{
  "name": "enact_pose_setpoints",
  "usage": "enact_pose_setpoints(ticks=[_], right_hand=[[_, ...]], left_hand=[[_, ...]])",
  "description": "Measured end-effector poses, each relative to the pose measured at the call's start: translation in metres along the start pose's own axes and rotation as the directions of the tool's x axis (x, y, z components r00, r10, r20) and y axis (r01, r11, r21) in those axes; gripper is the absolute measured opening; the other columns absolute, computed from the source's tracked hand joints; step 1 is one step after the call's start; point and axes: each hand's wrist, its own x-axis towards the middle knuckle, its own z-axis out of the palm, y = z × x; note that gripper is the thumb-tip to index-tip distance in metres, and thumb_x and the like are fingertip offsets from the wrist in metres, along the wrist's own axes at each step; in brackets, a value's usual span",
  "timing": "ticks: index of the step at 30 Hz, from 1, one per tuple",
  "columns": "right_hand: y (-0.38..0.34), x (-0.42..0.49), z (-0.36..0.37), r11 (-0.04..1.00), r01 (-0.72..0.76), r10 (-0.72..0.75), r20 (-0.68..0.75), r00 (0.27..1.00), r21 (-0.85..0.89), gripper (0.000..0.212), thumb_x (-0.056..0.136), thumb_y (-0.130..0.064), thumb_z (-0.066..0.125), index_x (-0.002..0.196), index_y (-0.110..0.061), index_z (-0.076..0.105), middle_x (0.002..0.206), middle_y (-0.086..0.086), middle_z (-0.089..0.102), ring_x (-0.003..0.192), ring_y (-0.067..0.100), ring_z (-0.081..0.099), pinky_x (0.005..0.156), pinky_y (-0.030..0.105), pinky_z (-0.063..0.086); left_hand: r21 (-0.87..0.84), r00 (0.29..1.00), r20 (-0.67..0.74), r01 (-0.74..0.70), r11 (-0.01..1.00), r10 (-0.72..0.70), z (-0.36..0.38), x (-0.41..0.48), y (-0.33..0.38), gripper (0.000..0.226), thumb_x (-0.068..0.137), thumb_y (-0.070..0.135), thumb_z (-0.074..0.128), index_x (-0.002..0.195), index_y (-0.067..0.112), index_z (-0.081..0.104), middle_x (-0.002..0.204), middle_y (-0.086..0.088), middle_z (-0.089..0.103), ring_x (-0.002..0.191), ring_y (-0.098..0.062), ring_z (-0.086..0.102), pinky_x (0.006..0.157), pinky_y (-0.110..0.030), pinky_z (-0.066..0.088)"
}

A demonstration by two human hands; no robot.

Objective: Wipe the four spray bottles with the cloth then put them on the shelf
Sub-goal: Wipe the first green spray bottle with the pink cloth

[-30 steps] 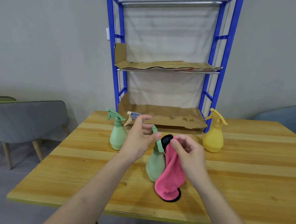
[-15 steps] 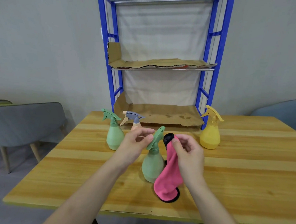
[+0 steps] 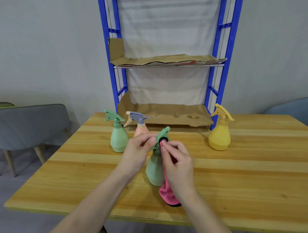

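- Four bottles stand upright on the worktop; none is on the shelf yet, whose cardboard-lined tiers face us straight ahead.
- Nearer the shelf wait the far green bottle, peach bottle and yellow bottle, the last well apart to the right.
- Between both hands stands the near green bottle: long axis vertical, matte pear-shaped body.
- Its right side is draped by the pink, black-edged cloth, which hangs to the worktop.
- The left hand pinches its trigger head; the right hand pinches cloth against the neck, probably wiping.
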Motion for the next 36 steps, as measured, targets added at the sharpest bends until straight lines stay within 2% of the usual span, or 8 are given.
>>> enact_pose_setpoints(ticks=[3,8,13,18,22,28,30,36], right_hand=[[0.002,-0.001,0.000,0.994,0.090,-0.091,-0.018,0.996,-0.056,0.020,0.095,-0.004,0.069,0.111,-0.006,0.079,0.102,0.001,0.071,0.095,0.009,0.069,0.081,0.024,0.056],[-0.002,0.017,-0.002,0.996,-0.089,0.088,-0.076,0.993,-0.011,0.017,0.097,-0.008,0.069,0.107,-0.014,0.082,0.095,-0.007,0.071,0.090,0.006,0.068,0.078,0.018,0.052],[0.001,0.001,0.001,0.997,0.046,-0.045,0.011,0.999,-0.057,0.018,0.096,-0.009,0.068,0.110,-0.007,0.080,0.098,-0.001,0.068,0.092,0.010,0.067,0.077,0.025,0.055],[-0.002,0.014,-0.005,0.998,-0.054,0.053,-0.023,0.998,-0.035,0.016,0.095,-0.008,0.071,0.106,-0.013,0.082,0.097,-0.006,0.069,0.092,0.005,0.067,0.079,0.018,0.052],[0.001,0.012,0.003,0.999,-0.011,0.010,-0.010,1.000,-0.041,0.015,0.096,-0.007,0.070,0.106,-0.009,0.081,0.095,-0.003,0.067,0.089,0.008,0.066,0.079,0.030,0.054],[0.017,-0.010,-0.004,0.953,0.271,-0.259,0.101,0.960,-0.132,0.021,0.097,-0.001,0.070,0.117,-0.001,0.075,0.107,0.007,0.068,0.100,0.022,0.067,0.083,0.037,0.057],[0.023,-0.013,-0.006,0.931,0.324,-0.308,0.117,0.944,-0.166,0.021,0.097,-0.001,0.069,0.117,0.000,0.075,0.108,0.009,0.068,0.100,0.023,0.066,0.082,0.037,0.056],[0.017,-0.003,0.002,0.955,0.252,-0.254,0.007,0.967,-0.157,0.021,0.098,-0.004,0.068,0.117,-0.002,0.076,0.107,0.008,0.069,0.098,0.022,0.067,0.081,0.037,0.057]], left_hand=[[0.035,0.999,0.016,-0.029,0.999,0.028,-0.001,-0.002,0.000,0.026,0.106,0.015,0.056,0.123,0.022,0.076,0.114,0.009,0.076,0.114,-0.008,0.068,0.098,-0.024,0.052],[0.125,0.996,0.030,-0.086,0.988,0.083,-0.001,0.000,-0.004,0.033,0.106,0.018,0.057,0.119,0.043,0.074,0.107,-0.007,0.068,0.108,-0.019,0.063,0.100,-0.032,0.052],[0.096,0.998,0.008,-0.066,0.993,0.066,0.001,-0.001,0.000,0.040,0.105,0.012,0.056,0.109,0.049,0.072,0.100,0.025,0.071,0.105,0.003,0.063,0.091,-0.014,0.047],[0.105,0.997,0.021,-0.073,0.992,0.071,0.001,-0.001,-0.003,0.038,0.105,0.016,0.057,0.112,0.051,0.071,0.109,-0.009,0.067,0.108,-0.017,0.063,0.100,-0.030,0.051],[0.079,0.998,-0.005,-0.057,0.995,0.057,0.000,0.001,-0.005,0.040,0.104,0.016,0.059,0.107,0.055,0.072,0.104,-0.009,0.066,0.107,-0.020,0.063,0.099,-0.031,0.051],[-0.015,0.999,0.050,0.001,1.000,0.000,-0.004,-0.003,0.000,0.028,0.106,0.014,0.055,0.122,0.026,0.075,0.114,0.017,0.075,0.116,-0.004,0.066,0.103,-0.023,0.052],[-0.025,0.998,0.058,0.001,1.000,0.000,-0.005,-0.004,0.001,0.028,0.106,0.015,0.055,0.126,0.019,0.074,0.117,0.015,0.076,0.118,-0.005,0.066,0.103,-0.023,0.052],[-0.040,0.999,0.049,-0.011,0.999,0.013,-0.001,-0.003,-0.002,0.029,0.106,0.011,0.054,0.125,0.018,0.074,0.122,0.006,0.075,0.119,-0.005,0.066,0.099,-0.020,0.051]])
